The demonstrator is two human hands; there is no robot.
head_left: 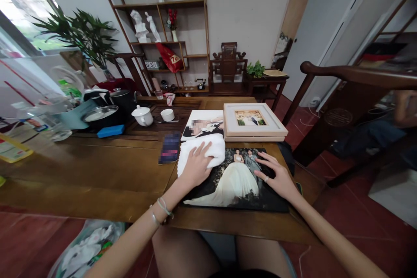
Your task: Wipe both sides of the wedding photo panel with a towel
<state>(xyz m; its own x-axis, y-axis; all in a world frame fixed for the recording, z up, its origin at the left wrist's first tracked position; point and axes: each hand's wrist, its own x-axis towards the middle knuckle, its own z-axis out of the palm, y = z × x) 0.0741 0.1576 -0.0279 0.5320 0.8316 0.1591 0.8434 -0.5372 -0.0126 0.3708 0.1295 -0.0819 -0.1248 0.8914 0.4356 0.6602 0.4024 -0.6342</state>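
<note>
My left hand lies on a folded white cloth, its fingers spread over the top of the fabric. The cloth covers the upper left corner of a dark wedding photo album or panel, which shows a couple, one in a long white gown. On the right part of that picture my right hand rests with fingers apart, a ring on one finger. Just beyond the cloth is a white-edged photo book, partly hidden by the cloth. A dark phone-like item lies left of the cloth.
A pale framed photo box stands behind the dark picture. Farther left are a lidded white cup, a small white bowl, a blue sponge-like block and a lidded pan. A wooden chair flanks the table's right side.
</note>
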